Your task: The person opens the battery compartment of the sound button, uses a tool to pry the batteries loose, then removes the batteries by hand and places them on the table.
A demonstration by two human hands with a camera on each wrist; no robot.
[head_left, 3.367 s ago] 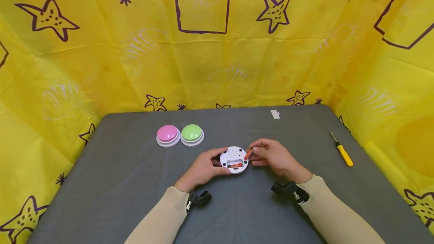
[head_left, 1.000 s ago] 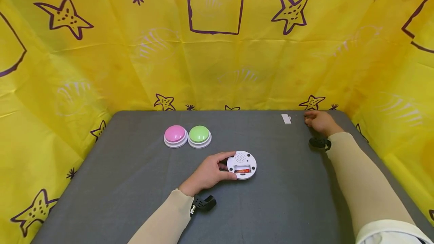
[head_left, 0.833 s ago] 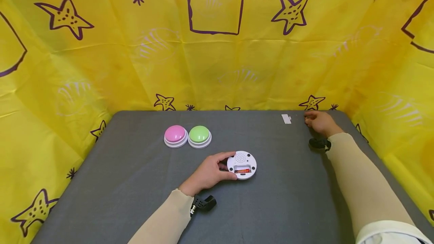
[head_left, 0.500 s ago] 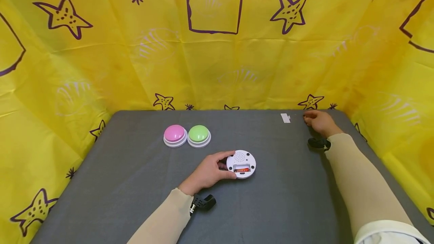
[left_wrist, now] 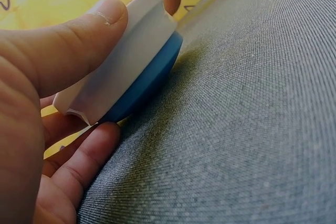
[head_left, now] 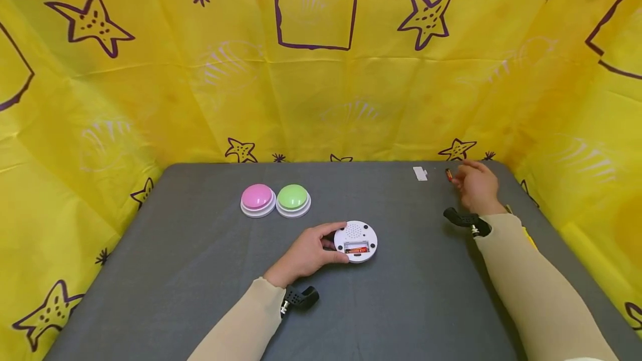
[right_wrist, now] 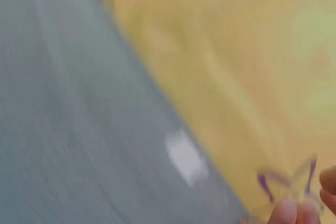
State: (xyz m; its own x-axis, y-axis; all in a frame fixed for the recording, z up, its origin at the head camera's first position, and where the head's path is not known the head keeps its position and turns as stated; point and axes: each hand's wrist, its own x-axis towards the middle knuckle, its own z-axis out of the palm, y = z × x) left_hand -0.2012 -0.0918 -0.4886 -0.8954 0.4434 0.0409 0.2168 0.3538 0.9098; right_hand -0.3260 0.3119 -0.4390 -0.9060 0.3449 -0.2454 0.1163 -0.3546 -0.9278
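Observation:
My left hand (head_left: 308, 252) grips a round white buzzer button (head_left: 355, 233) by its rim, thumb in front and fingers behind. Its speaker holes and open battery compartment face up, with one red battery (head_left: 356, 249) inside. In the left wrist view, the blue dome (left_wrist: 149, 80) is underneath, close over the cloth. At the table's back right, my right hand (head_left: 478, 185) is beside another red battery (head_left: 448, 174), which lies just left of its fingertips. In the blurred right wrist view, fingertips (right_wrist: 286, 213) show at the bottom right corner.
Two more buzzer buttons, pink (head_left: 257, 198) and green (head_left: 293, 198), stand side by side left of centre. A small white battery cover (head_left: 420, 174) lies near the back edge. The yellow screwdriver (head_left: 529, 238) is mostly behind the right arm. Yellow cloth (head_left: 321, 99) encloses the table.
My right hand took a battery from the buzzer button to the back right, and has now let go, its fingers shifting right. The left hand keeps its grip throughout.

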